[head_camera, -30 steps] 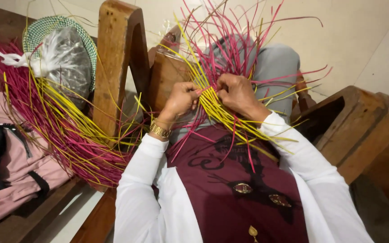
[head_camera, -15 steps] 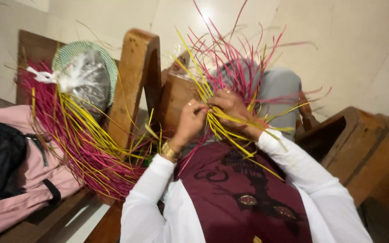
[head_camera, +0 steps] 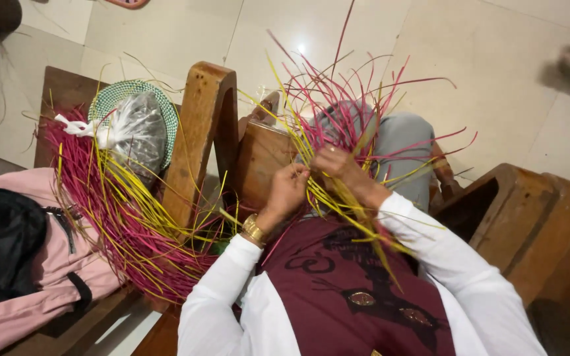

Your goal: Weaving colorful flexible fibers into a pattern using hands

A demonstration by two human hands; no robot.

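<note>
Strips (head_camera: 338, 132), pink and yellow, sit over your lap, fanning out loose past the hands. Left hand (head_camera: 289, 188) and right hand (head_camera: 339, 168) pinch them together at 1 crossing. Weave looks early; big spare bundle (head_camera: 123, 224) on bench's left edge untouched.

strips I'm weaving (head_camera: 338, 125): pink, yellow
my sleeves (head_camera: 222, 290): white
bag (head_camera: 28, 264): pink, black
woven lid (head_camera: 136, 99): green-white check

A heap of pink and yellow strips (head_camera: 123, 224) lies on the wooden bench (head_camera: 200, 125) under a clear plastic bag (head_camera: 136, 132) and green woven disc (head_camera: 110, 95) (a pink backpack (head_camera: 28, 283) beside).
</note>
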